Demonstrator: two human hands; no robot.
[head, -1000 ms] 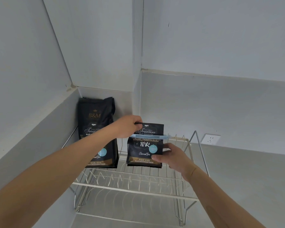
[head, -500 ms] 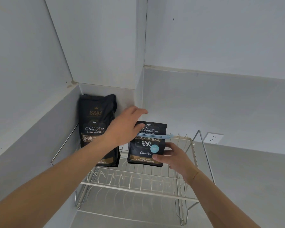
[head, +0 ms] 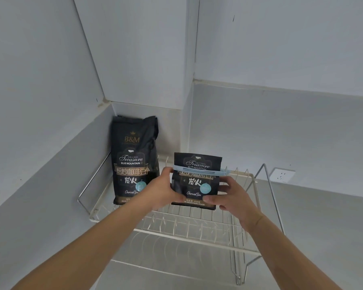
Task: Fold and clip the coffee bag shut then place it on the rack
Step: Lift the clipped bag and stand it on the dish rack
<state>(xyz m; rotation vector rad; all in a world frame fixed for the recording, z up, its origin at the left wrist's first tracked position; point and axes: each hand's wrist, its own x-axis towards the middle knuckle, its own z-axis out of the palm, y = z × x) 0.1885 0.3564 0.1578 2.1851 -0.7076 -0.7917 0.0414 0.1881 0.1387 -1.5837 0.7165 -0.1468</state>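
Head view looks down both bare forearms onto a wire rack (head: 197, 237) set into a grey wall corner. On the rack's upper tier stands the folded coffee bag (head: 196, 183), upright and facing the camera, with a pale blue clip (head: 199, 172) clamped across it just below the folded top; the clip's right end pokes past the bag's edge. The left hand (head: 161, 191) grips the bag's left edge, thumb up near the clip's left end, the other fingers hidden behind the bag. The right hand (head: 232, 197) holds the bag's lower right corner, thumb pressed on the front over part of the bottom lettering, fingers curled round the side and partly out of sight. Whether the bag's base rests fully on the wires cannot be told, since both hands cover its lower corners. Left of the clipped bag, apart from it, a taller unclipped bag (head: 133, 164) stands against the corner. Right of the rack, a wall socket (head: 282, 175) shows. Both elbows are cut off by the frame.
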